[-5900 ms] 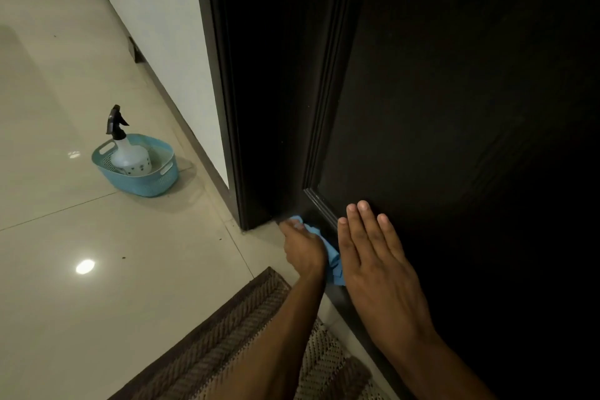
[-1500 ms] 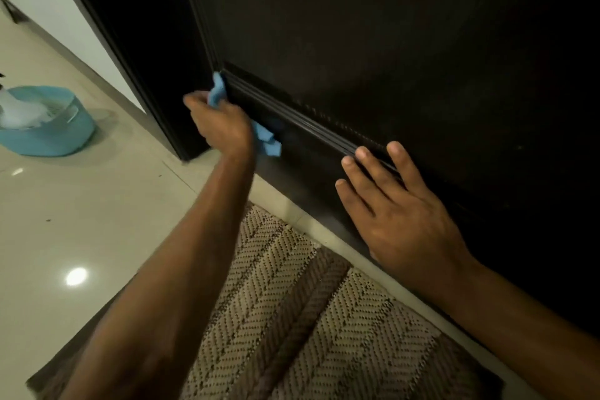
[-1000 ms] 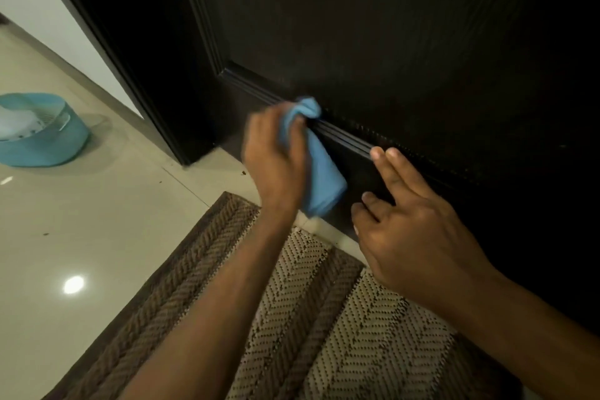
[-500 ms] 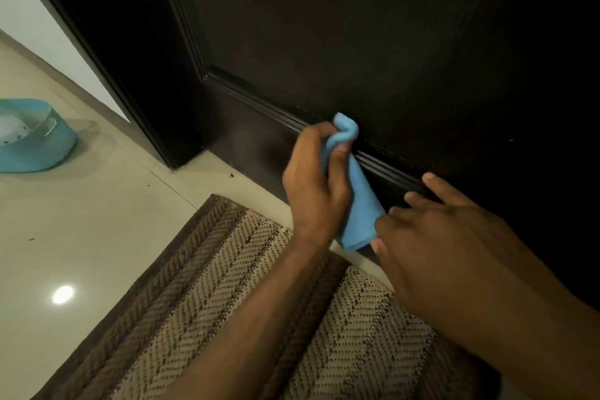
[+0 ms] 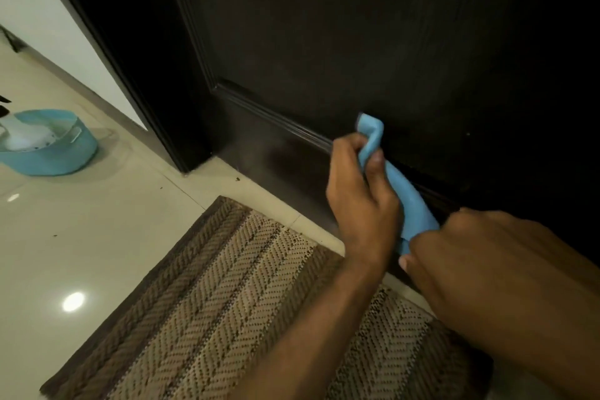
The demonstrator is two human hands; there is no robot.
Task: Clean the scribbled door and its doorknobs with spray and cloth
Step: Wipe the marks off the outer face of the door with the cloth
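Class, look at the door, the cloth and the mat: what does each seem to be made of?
Door: probably wood or wood veneer, dark matte, faint grain lines. Cloth: soft blue fabric, maybe microfibre; it folds limply in the left hand. Mat: woven fibre, coarse herringbone weave in brown and beige.

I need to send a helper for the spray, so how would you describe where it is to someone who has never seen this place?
Start at the dark door and go left past its frame, out onto the pale tiled floor. There a light blue basket stands apart from the woven mat. The spray bottle stands inside it, white-bodied with a black trigger head, the only thing seen in the basket.
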